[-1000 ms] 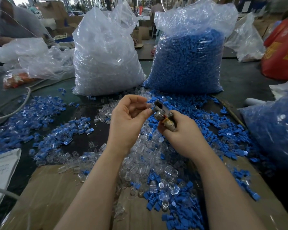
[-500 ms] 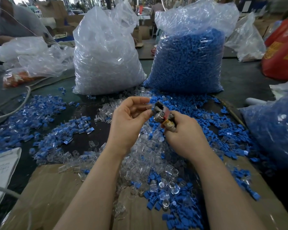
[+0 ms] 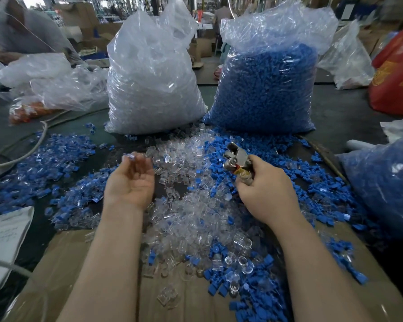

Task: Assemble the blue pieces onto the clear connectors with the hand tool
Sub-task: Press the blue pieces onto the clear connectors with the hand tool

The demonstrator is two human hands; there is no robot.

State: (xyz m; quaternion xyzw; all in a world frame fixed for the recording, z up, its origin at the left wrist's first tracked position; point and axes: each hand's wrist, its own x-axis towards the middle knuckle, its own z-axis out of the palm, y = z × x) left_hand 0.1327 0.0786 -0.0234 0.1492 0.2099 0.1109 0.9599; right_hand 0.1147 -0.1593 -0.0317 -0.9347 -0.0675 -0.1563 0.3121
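**Head view: tool gripped, parts heaped before two sacks**

The right hand (image 3: 264, 191) grips the metal hand tool (image 3: 236, 159). The left hand (image 3: 132, 180), palm up with loosely curled, blurred fingers, holds nothing I can make out. Under both lie loose clear connectors (image 3: 196, 205) and blue pieces (image 3: 265, 156). Behind stand a bag of clear connectors (image 3: 151, 84) and a bag of blue pieces (image 3: 265, 89).

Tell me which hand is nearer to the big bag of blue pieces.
Right. The right hand sits just below the bag of blue pieces; the left hand is further left.
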